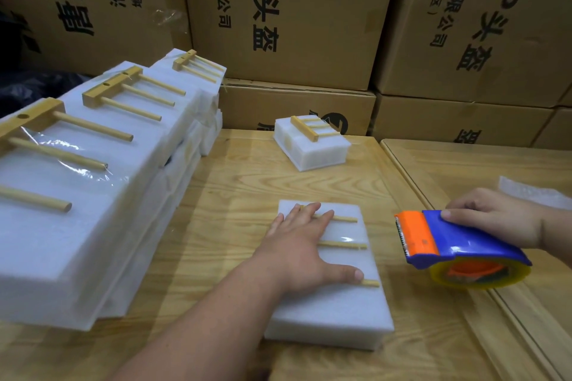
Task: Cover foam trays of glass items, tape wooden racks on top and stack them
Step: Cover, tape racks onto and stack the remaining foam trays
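**Pressing a dowel rack flat while the tape dispenser waits alongside**

Pressing down with straight, spread fingers, the left hand [301, 246] lies flat on a wooden rack [342, 246] that rests on top of a white foam tray [337, 309] on the wooden table [235, 195]. Three dowels of the rack poke out past the fingertips and thumb toward the right; the rack's crossbar is hidden under the palm. A strip of clear tape glints over the middle dowel just beyond the fingers.

To the right of that hand, apart from the tray, the right hand [498, 219] holds a blue and orange tape dispenser [458, 244], fingers curled over its blue handle, the serrated orange end facing the tray. The yellowish tape roll sits on the dispenser's underside.

Beyond the left hand's fingertips, farther back on the table, a smaller taped foam block with a rack [311, 142] stands alone. Left of the forearm, a stack of covered foam trays with racks taped on top [102, 145] runs toward the back. Printed cardboard boxes [294, 9] form a wall behind everything. A scrap of white foam sheet [526, 192] lies behind the right hand.
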Motion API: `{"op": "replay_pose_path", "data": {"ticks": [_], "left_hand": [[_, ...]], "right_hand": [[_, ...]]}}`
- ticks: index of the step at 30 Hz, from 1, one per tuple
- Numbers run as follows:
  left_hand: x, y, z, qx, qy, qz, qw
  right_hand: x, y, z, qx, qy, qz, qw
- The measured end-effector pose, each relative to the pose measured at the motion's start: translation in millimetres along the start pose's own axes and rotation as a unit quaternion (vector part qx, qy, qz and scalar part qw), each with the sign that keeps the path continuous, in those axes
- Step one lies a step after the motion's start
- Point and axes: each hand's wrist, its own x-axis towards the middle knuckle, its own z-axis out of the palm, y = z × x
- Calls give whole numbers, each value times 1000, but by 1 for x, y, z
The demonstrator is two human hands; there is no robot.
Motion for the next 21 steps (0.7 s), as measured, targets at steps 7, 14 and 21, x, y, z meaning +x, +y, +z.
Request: {"op": "replay_pose_path", "data": {"ticks": [7, 14, 21], "left_hand": [[3, -4, 2, -2, 5, 3, 1000], [3, -1, 2, 1, 1, 1, 1000], [2, -1, 0, 11, -4, 7, 1000]], "right_hand": [[-11, 1, 9, -77, -6, 9, 997], [-39, 5, 22, -72, 15, 10, 997], [-40, -8, 19, -70, -26, 77, 994]]}}
